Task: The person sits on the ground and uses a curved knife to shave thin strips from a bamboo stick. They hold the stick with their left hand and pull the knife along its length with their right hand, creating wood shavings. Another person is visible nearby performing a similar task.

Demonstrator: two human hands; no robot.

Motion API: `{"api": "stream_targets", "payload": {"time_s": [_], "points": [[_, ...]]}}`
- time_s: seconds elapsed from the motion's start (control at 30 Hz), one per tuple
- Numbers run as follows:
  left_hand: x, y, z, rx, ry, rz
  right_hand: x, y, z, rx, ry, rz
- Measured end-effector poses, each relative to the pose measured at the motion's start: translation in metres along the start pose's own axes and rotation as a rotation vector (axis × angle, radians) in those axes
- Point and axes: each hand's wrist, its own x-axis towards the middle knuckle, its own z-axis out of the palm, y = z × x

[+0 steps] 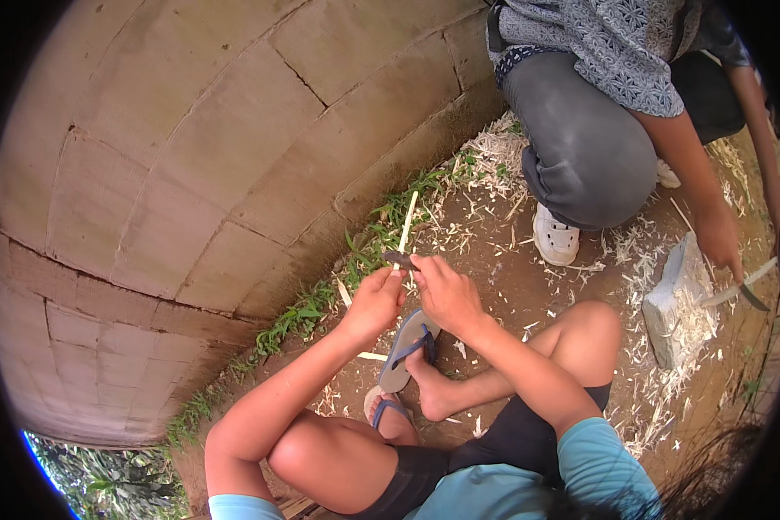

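Observation:
My left hand point(377, 302) is closed around the lower end of a thin, pale wooden stick point(408, 218), which points up and away toward the wall. Beside it, my right hand point(446, 295) grips a short, dark, knife-like tool point(399, 259). Its dark end lies across the stick just above my left fingers; its handle is hidden in my right hand. Both hands are close together above a grey sandal point(398, 355) with a dark blue strap, near my bare foot.
A block wall point(234, 173) rises at the left, with grass point(290, 325) along its base. At right, another person's hand point(721, 238) holds a curved blade point(754, 297) by a pale strip point(741, 282) and a stone block point(667, 299). Wood shavings point(646, 416) litter the dirt.

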Motion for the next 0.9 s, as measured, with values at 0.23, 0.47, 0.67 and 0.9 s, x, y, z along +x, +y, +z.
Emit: {"api": "stream_targets", "payload": {"time_s": [0.23, 0.47, 0.67, 0.9], "points": [[0.015, -0.029, 0.009, 0.228, 0.009, 0.175, 0.001, 0.006, 0.008, 0.043, 0.015, 0.088], [0.018, -0.033, 0.004, 0.453, 0.136, 0.237, 0.013, 0.017, 0.008, 0.004, -0.017, -0.013], [0.011, -0.028, 0.015, 0.69, 0.242, 0.223, 0.011, 0.044, 0.031, -0.016, 0.03, -0.103], [0.02, -0.041, 0.017, 0.587, 0.248, 0.083, 0.004, 0.056, 0.044, 0.018, 0.024, -0.072]]}}
